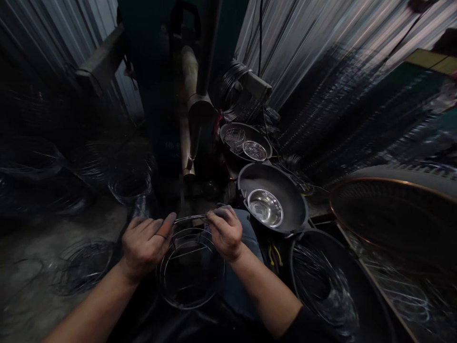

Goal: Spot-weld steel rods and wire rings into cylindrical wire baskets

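Observation:
Between my two hands is a round wire frame [193, 304], with hoops joined by thin straight cross wires. My left hand [148, 243] is closed on the upper left of its rim, thumb along the wire. At the upper right of the same rim, my right hand [225, 231] pinches the wire with curled fingers. The lower part of the frame hangs over my lap. Just beyond the hands stands a machine with a pale cylindrical arm [190, 71] and a rod whose tip [191, 162] points down.
To the right, a dark pan [294, 195] holds a shiny metal bowl [266, 208]. A farther pan [226, 126] contains wire rings. Yellow-handled pliers [275, 256] lie beside my right forearm. Wire bundles fill a large basin [371, 281]. Coiled wire [87, 267] lies on the floor at left.

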